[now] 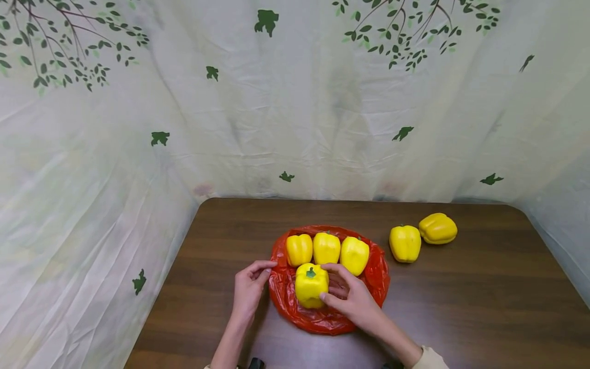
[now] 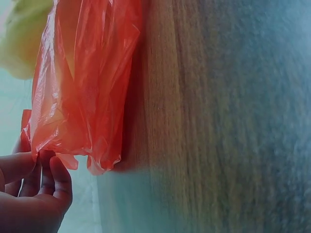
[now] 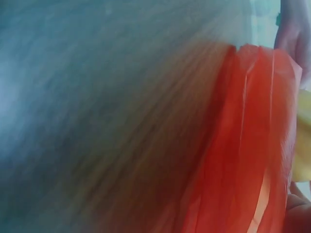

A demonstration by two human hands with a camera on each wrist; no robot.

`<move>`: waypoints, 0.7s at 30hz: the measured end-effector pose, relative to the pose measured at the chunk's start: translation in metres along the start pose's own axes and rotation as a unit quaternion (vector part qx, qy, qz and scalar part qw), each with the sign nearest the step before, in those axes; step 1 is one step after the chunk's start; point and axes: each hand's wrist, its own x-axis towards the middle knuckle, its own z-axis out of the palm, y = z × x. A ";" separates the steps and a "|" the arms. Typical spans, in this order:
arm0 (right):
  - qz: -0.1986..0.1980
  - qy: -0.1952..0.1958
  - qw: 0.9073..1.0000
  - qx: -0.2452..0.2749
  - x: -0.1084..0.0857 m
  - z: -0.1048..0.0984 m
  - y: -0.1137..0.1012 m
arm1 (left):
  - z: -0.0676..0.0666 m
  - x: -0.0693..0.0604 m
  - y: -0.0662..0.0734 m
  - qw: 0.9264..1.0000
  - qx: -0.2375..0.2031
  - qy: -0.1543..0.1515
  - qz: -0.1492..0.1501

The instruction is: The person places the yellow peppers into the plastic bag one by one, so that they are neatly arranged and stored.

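Note:
A red plastic bag [image 1: 379, 274] lies spread open on the table, its sides standing up in crinkled folds. Three yellow bell peppers [image 1: 327, 248] sit in a row at its far side. My right hand [image 1: 357, 302] grips another yellow bell pepper [image 1: 310, 289] from the right, over the near part of the bag, green stem toward me; whether it touches the bag's bottom I cannot tell. At the bag's left edge, my left hand [image 1: 249, 289] pinches the rim between thumb and fingers. The left wrist view shows that hand [image 2: 39, 189] holding the thin red plastic [image 2: 97, 82].
Two more yellow bell peppers stand to the right of the bag: one upright pepper [image 1: 405, 244] and one lying pepper [image 1: 438, 228] behind it. The brown wooden table [image 1: 484, 297] ends at a pale leaf-printed curtain [image 1: 322, 128].

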 end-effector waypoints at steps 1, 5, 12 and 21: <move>0.003 -0.006 1.000 -0.003 0.001 0.001 0.001 | 0.000 0.000 0.000 1.000 0.001 0.000 0.001; 0.022 -0.028 0.999 -0.016 0.006 0.004 0.005 | 0.000 0.001 0.001 1.000 0.000 -0.002 -0.003; 0.037 -0.052 0.997 -0.053 0.015 0.009 0.014 | 0.002 -0.002 0.004 1.000 -0.006 -0.004 -0.016; 0.051 -0.049 0.995 -0.070 0.021 0.015 0.017 | 0.003 -0.002 0.001 1.000 -0.023 -0.004 -0.012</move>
